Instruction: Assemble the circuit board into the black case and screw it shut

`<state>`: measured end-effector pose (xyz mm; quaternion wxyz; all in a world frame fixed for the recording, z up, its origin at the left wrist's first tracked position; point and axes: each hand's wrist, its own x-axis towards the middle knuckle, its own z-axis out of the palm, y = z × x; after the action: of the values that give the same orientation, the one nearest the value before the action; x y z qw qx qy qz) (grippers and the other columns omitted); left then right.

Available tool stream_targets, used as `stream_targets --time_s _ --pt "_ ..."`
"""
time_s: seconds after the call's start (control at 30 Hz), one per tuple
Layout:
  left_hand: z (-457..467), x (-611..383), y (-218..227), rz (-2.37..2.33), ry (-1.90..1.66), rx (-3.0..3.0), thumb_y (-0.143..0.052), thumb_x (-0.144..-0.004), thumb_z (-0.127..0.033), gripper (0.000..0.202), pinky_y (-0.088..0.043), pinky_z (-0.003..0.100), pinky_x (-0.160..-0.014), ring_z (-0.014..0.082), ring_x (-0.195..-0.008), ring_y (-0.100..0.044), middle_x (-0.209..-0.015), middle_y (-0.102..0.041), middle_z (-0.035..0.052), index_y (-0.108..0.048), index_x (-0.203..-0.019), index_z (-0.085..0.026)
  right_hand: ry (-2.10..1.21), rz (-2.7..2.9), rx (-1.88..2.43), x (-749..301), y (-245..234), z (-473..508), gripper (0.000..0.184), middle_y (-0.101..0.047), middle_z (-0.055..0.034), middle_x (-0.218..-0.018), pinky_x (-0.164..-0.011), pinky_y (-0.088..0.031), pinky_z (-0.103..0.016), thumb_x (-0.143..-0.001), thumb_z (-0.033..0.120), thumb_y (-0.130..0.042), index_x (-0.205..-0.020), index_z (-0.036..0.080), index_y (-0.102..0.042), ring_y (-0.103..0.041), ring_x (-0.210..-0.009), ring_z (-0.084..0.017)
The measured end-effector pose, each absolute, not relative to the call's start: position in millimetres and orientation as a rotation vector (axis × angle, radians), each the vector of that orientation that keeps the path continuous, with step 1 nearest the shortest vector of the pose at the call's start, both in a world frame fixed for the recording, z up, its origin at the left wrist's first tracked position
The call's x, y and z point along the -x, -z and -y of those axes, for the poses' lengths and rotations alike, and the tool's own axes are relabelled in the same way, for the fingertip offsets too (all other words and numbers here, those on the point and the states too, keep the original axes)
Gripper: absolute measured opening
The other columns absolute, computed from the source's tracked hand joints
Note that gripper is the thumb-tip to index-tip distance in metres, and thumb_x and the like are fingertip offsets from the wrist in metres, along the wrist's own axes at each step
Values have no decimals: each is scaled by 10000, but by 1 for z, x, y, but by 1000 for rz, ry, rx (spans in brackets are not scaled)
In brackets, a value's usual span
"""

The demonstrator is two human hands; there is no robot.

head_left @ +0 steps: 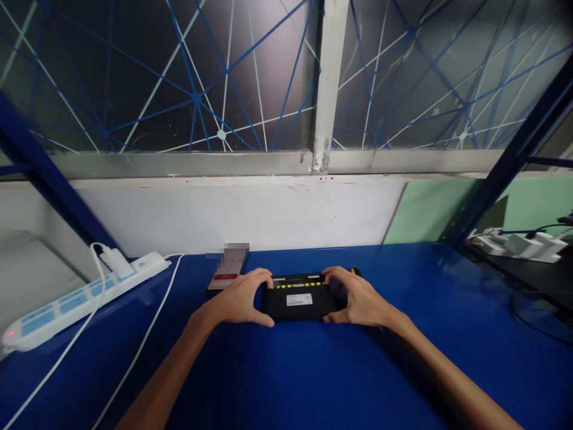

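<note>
Flat black rectangular plastic-looking case (299, 312) with white label is gripped at its short ends by left hand (244, 298) and right hand (358, 298), thumbs on the near side. It is held on or just above glossy blue tabletop (286, 370); contact unclear. Judged stiff, light, slightly slippery; best held by those ends.
</note>
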<state>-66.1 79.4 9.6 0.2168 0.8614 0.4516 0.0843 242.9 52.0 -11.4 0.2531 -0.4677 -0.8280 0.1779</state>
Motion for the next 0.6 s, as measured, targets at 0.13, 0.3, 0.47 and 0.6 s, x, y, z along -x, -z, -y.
stream_targets --time_s 0.13,0.3,0.47,0.6 --pt "-81 67 -7 -1254 -241 -2385 -795 -551 -515 610 -360 426 -995 328 -1229 -462 -1408 -440 83 -529 -1023 -236 -463 2258 1281 -241 12 -53 561 -591 -52 -1203 -738 -474 -339 -537 414 -827 -974 223 -531 -624 -820 -188" --pt "-83 68 -5 -1261 -244 -2391 -798 -553 -507 618 -346 432 -1004 321 -1222 -464 -1403 -445 78 -538 -1044 -238 -439 2269 1292 -241 11 -54 563 -587 -57 -1223 -753 -473 -355 -535 427 -833 -969 221 -540 -624 -851 -208" --pt "-83 69 -7 -1256 -228 -2394 -800 -563 -489 600 -340 427 -1015 318 -1227 -462 -1395 -456 81 -541 -1041 -236 -442 2273 1292 -241 12 -53 572 -566 -64 -1237 -739 -474 -348 -540 447 -840 -973 209 -553 -615 -776 -173" --pt "-84 71 -7 -1259 -224 -2394 -796 -572 -500 594 -341 425 -1024 320 -1247 -457 -1403 -457 88 -554 -1044 -234 -451 2268 1282 -241 13 -54 589 -567 -54 -1197 -747 -471 -350 -537 449 -848 -989 209 -557 -606 -761 -164"
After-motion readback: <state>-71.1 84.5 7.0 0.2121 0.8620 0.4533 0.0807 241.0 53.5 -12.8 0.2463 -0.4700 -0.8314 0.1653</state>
